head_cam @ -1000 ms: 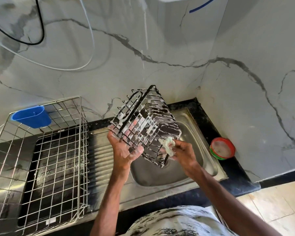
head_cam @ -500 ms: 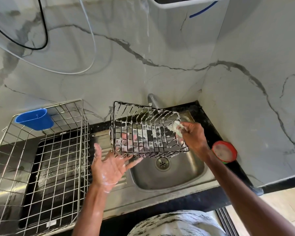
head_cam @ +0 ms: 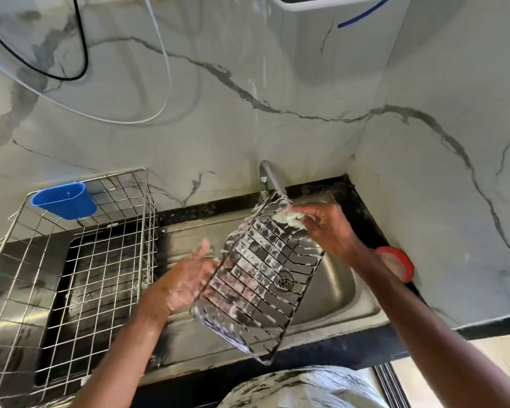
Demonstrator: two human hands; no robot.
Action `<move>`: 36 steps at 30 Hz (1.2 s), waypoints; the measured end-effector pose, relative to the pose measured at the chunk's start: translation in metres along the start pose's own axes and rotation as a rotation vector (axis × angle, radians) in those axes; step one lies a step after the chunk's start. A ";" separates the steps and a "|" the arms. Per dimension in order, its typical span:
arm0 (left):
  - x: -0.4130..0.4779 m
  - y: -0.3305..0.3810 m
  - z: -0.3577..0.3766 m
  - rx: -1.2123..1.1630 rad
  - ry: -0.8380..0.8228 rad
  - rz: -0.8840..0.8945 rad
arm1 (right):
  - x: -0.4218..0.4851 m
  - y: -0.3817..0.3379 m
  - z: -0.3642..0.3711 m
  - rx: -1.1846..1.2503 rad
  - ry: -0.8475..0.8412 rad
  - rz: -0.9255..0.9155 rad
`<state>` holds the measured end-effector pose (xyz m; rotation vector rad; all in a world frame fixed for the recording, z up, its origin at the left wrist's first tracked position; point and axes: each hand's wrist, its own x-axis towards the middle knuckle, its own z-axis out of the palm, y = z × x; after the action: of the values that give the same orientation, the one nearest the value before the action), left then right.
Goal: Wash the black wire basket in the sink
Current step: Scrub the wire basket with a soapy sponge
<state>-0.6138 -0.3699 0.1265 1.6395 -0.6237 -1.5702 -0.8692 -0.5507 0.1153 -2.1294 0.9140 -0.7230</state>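
The black wire basket (head_cam: 256, 290), covered in soap foam, hangs tilted over the steel sink (head_cam: 339, 293), its upper corner near the tap (head_cam: 267, 175). My right hand (head_cam: 327, 231) grips a pale scrub pad (head_cam: 289, 219) against that upper corner. My left hand (head_cam: 183, 284), soapy and blurred, lies against the basket's left side with its fingers reaching underneath it. The sink drain (head_cam: 284, 279) shows through the wires.
A large silver wire rack (head_cam: 71, 275) stands on the drainboard at the left, with a blue plastic cup (head_cam: 64, 200) hooked on its back rim. A red-rimmed round container (head_cam: 398, 263) sits on the black counter right of the sink. Marble walls close the corner.
The basket has swung from level to steeply tilted, one end toward me. My left hand, free half a second ago, has come up under its left side. My right hand moved toward the tap.
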 end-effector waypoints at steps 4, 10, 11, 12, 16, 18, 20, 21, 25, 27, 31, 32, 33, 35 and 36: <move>-0.003 0.016 0.021 0.148 -0.111 -0.131 | 0.015 -0.015 0.007 -0.084 -0.053 -0.073; 0.006 0.019 0.027 0.113 -0.006 -0.154 | 0.027 -0.005 0.008 -0.165 -0.044 -0.127; 0.001 0.020 0.029 0.130 0.000 -0.121 | 0.026 0.003 0.010 -0.193 -0.032 -0.149; -0.003 0.020 0.029 0.150 0.001 -0.076 | 0.025 0.011 0.011 -0.226 -0.005 -0.182; -0.006 0.026 0.039 0.229 -0.019 -0.067 | 0.002 0.031 0.015 -0.359 0.198 -0.350; 0.001 0.026 0.043 0.293 -0.035 -0.105 | -0.012 0.039 0.023 -0.435 0.167 -0.444; -0.001 0.029 0.048 0.293 -0.065 -0.128 | -0.022 0.050 0.031 -0.486 0.047 -0.454; -0.003 0.032 0.050 0.267 -0.069 -0.157 | -0.026 0.058 0.035 -0.515 -0.013 -0.423; -0.006 0.036 0.059 0.238 -0.010 -0.183 | -0.027 0.083 0.046 -0.649 -0.154 -0.335; -0.002 0.034 0.059 0.196 0.003 -0.183 | -0.020 0.091 0.048 -0.684 -0.132 -0.286; 0.008 0.023 0.058 0.259 -0.052 -0.072 | -0.016 0.073 0.057 -0.731 -0.294 -0.164; 0.008 0.021 0.060 0.259 -0.058 -0.062 | -0.021 0.063 0.060 -0.746 -0.341 -0.162; 0.008 0.019 0.061 0.262 -0.048 -0.050 | -0.026 0.057 0.063 -0.774 -0.380 -0.163; 0.010 0.013 0.061 0.269 -0.023 -0.037 | -0.038 0.050 0.065 -0.825 -0.398 -0.155; 0.009 0.013 0.061 0.273 -0.012 -0.036 | -0.044 0.050 0.066 -0.806 -0.392 -0.159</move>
<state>-0.6709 -0.3965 0.1340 1.8504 -0.8498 -1.5756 -0.8679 -0.5170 0.0272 -2.9242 0.9082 0.0476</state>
